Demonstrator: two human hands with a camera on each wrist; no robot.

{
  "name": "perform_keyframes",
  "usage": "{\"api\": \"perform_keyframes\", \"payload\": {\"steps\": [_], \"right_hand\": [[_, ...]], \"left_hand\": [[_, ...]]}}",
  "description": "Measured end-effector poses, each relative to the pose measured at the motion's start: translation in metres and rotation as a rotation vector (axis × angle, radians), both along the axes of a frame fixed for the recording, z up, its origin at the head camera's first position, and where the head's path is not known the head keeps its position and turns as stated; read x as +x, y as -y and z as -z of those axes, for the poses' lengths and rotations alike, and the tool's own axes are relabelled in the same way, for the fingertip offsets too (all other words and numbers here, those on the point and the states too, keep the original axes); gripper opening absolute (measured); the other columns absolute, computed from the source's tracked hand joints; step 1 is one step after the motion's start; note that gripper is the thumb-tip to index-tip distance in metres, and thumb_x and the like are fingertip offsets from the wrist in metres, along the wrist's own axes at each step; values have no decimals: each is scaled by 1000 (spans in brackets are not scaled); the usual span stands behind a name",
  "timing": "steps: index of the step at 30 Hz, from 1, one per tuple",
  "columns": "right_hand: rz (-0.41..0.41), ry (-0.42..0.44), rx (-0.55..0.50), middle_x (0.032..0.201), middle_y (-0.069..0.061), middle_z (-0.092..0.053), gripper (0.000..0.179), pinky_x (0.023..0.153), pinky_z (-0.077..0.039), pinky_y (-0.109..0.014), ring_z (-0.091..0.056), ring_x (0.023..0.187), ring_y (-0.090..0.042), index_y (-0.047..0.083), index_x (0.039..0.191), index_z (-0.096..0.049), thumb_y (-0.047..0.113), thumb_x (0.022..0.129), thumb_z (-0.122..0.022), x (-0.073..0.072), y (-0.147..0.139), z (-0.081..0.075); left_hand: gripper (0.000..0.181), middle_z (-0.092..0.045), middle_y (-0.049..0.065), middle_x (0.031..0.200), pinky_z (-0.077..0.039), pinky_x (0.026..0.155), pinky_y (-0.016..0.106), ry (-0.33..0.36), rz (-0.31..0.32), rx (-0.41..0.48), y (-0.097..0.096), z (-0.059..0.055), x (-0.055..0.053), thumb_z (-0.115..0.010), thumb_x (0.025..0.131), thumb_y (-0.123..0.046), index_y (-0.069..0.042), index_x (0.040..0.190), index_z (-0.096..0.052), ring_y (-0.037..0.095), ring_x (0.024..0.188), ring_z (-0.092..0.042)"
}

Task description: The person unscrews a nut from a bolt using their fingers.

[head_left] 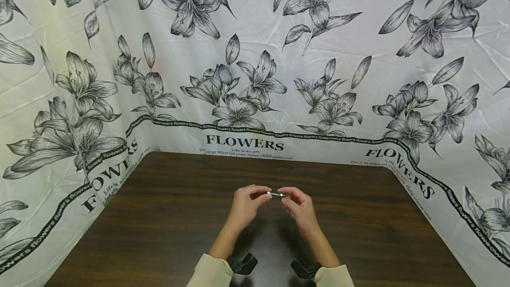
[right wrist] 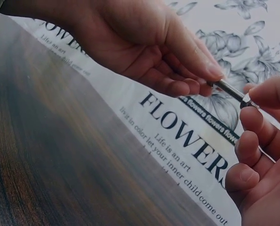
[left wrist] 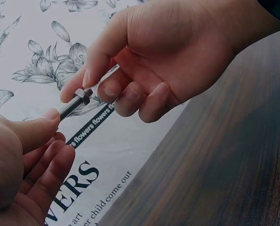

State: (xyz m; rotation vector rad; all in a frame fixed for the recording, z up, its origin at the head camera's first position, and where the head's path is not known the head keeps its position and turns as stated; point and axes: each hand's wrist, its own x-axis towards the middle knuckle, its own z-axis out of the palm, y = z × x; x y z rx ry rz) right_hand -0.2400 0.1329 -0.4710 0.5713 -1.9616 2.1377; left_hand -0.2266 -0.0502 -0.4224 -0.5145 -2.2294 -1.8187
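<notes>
A small silver threaded bolt [head_left: 276,194] spans the gap between the two hands above the table, with a hex nut [left wrist: 82,96] near its right end. My left hand [head_left: 245,207] pinches the bolt's left end between thumb and fingers, hiding that end. At the nut, my right hand [head_left: 299,209] has its thumb and index fingertip on either side. The right wrist view shows the bolt's thread [right wrist: 230,89] bare between the hands, and the nut against the right fingertips. The right hand's other fingers are curled loosely.
Below the hands lies a dark brown wooden table [head_left: 167,216]. A white cloth [head_left: 255,25] printed with black flowers and lettering hangs around its back and sides. Each wrist wears a black device [head_left: 244,264] by a light sleeve [head_left: 211,271].
</notes>
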Motion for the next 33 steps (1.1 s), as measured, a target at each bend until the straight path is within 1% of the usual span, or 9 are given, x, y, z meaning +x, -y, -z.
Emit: {"api": "perform_keyframes", "payload": {"steps": [4, 6, 9, 13, 15, 17, 22, 28, 33], "right_hand": [[-23, -36, 2, 69, -7, -50, 16, 43, -32, -33, -43, 55, -14, -11, 106, -63, -5, 93, -57, 1, -1, -2], [-37, -43, 1, 70, -6, -51, 18, 43, -32, -35, -43, 55, -15, -13, 109, -61, -5, 94, -56, 1, -2, -2], [-28, -26, 7, 72, -5, -51, 22, 43, -33, -29, -44, 57, -13, -12, 114, -61, -2, 94, -56, 1, -2, -2], [30, 38, 37, 72, -4, -51, 22, 48, -36, -21, -45, 59, -11, -5, 115, -65, 4, 96, -59, -1, 0, 0], [62, 62, 55, 69, -4, -51, 18, 49, -36, -21, -45, 58, -11, -3, 110, -68, 6, 97, -59, 0, 1, -1], [91, 58, 88, 64, -4, -50, 15, 49, -37, -22, -44, 55, -10, -3, 101, -69, 5, 98, -57, 3, 2, -8], [130, 58, 193, 52, -1, -42, 28, 47, -33, -21, -39, 47, -7, -4, 77, -65, 8, 100, -54, 12, 7, -25], [115, 111, 210, 51, -2, -41, 34, 47, -30, -19, -36, 46, -6, -8, 75, -63, 10, 101, -52, 14, 7, -28], [91, 92, 194, 52, -17, -42, 28, 49, -33, -21, -39, 47, -9, -7, 77, -65, 7, 100, -53, 13, 7, -28]], "left_hand": [[13, -69, 13, 87, -55, 63, 26, 10, 3, 11, 0, 0, 0, -72, 85, 2, 1, 97, -73, 22, 74, -66], [13, -69, 13, 87, -54, 63, 26, 12, 1, 17, 0, 1, 0, -72, 84, 2, 1, 97, -74, 21, 73, -66], [13, -69, 13, 87, -54, 64, 25, 15, -1, 28, 0, 1, 0, -72, 84, 3, 1, 97, -74, 21, 74, -66], [13, -70, 13, 87, -54, 63, 24, 26, -5, 29, -1, 0, 1, -73, 83, 3, 1, 96, -74, 22, 74, -65], [13, -70, 13, 87, -53, 63, 23, 26, -7, 26, -1, 0, 1, -73, 83, 3, 1, 96, -74, 22, 74, -65], [13, -70, 13, 86, -53, 63, 23, 24, -7, 27, -1, 0, 1, -73, 83, 2, 1, 96, -74, 22, 73, -65], [12, -70, 12, 86, -53, 62, 24, 8, -9, 20, -2, 1, 0, -74, 83, 1, 1, 95, -74, 22, 73, -65], [12, -69, 12, 86, -53, 62, 23, 1, -6, 11, -2, 1, 0, -74, 83, 2, 1, 95, -74, 24, 73, -65], [13, -69, 13, 86, -53, 62, 23, 7, -6, 8, -2, 1, 0, -74, 83, 1, 1, 96, -74, 23, 73, -65]]}}
